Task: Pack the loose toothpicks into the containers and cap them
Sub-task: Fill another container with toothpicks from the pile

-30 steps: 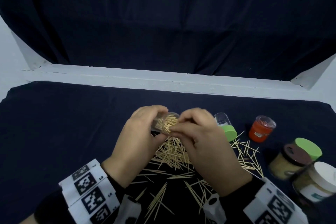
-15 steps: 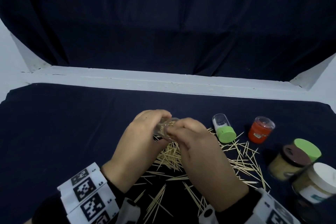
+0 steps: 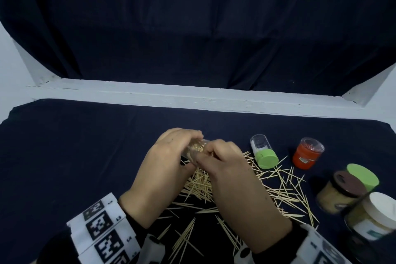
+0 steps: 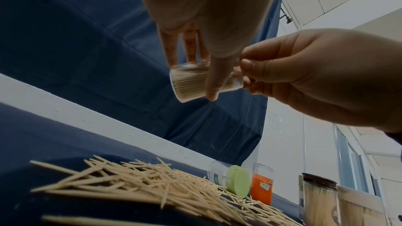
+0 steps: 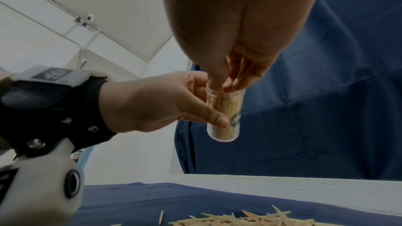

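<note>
Left hand [image 3: 165,169] tilts container [image 5: 225,114] (mouth rightward).

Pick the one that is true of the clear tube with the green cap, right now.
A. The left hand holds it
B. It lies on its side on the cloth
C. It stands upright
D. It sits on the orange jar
B: the green-capped tube lies tipped over on the dark cloth, beside the orange jar, in neither hand.

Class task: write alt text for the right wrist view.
A left hand holds a clear container packed with toothpicks, while the right hand fingertips press into its open top. Loose toothpicks lie on the dark cloth below.
</note>
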